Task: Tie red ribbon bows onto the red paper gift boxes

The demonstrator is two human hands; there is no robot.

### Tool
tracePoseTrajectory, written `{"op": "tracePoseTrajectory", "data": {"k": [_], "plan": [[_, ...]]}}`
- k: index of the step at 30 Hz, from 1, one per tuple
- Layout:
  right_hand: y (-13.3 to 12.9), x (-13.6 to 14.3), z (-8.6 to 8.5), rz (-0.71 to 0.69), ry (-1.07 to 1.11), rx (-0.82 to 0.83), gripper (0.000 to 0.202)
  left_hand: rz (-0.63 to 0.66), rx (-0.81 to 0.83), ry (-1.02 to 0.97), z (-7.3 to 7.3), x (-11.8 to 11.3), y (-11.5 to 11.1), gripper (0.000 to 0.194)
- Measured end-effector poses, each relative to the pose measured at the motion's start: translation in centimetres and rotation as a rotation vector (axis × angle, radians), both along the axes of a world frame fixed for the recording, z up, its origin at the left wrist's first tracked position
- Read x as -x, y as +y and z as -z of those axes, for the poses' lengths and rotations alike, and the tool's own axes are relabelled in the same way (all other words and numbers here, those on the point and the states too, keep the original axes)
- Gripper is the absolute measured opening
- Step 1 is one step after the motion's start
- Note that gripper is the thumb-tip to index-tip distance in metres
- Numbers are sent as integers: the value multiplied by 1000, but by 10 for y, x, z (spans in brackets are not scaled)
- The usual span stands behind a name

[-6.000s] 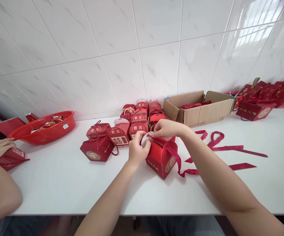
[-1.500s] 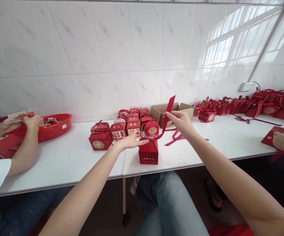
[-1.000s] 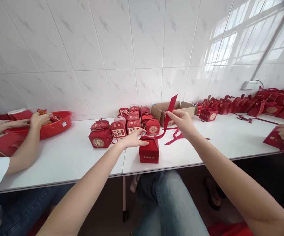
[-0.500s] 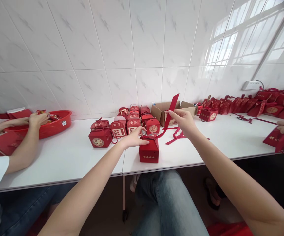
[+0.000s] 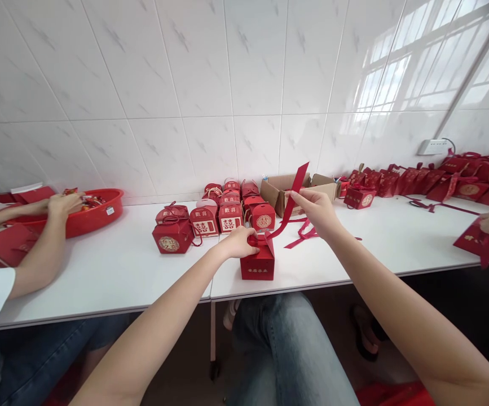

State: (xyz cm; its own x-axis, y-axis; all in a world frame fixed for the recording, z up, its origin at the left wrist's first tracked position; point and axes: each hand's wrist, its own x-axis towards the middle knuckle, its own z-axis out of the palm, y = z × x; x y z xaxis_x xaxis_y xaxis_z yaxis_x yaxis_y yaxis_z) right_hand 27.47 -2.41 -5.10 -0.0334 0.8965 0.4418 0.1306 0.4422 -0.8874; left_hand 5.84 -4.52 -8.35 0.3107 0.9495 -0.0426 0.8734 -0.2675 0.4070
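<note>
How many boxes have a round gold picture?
4 showing: front-left box, box in the middle cluster, box right of the cardboard carton, far-right box. More may be hidden.

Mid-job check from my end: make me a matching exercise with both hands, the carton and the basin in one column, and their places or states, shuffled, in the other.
Column one
1. Left hand
2. Right hand
3. Cardboard carton
4. Basin

Column two
A. Open-topped, close to the tiled wall
B. Red, with wrapped packets inside
C. Raised, its grip on a dark red ribbon
D. At the top of the small red box

Right pairs: 1-D, 2-C, 3-A, 4-B
</note>
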Motion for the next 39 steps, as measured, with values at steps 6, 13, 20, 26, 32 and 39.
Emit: {"op": "tracePoseTrajectory", "data": {"k": [6, 13, 20, 26, 32, 39], "plan": [[1, 1, 2, -5, 5, 11, 37, 12, 77, 90, 1, -7, -1, 37], [3, -1, 6, -17, 23, 3, 38, -44, 1, -117, 2, 8, -1, 59], [4, -3, 7, -21, 46, 26, 37, -383, -148, -311, 9, 38, -3, 63], [5, 0, 7, -27, 68, 30, 35, -357, 269, -398, 22, 40, 6, 65], [3, 0, 7, -28, 70, 41, 34, -411, 424, -508, 27, 36, 10, 64], [3, 0, 6, -38, 48, 19, 35, -447, 370, -767, 35, 34, 18, 54]]}}
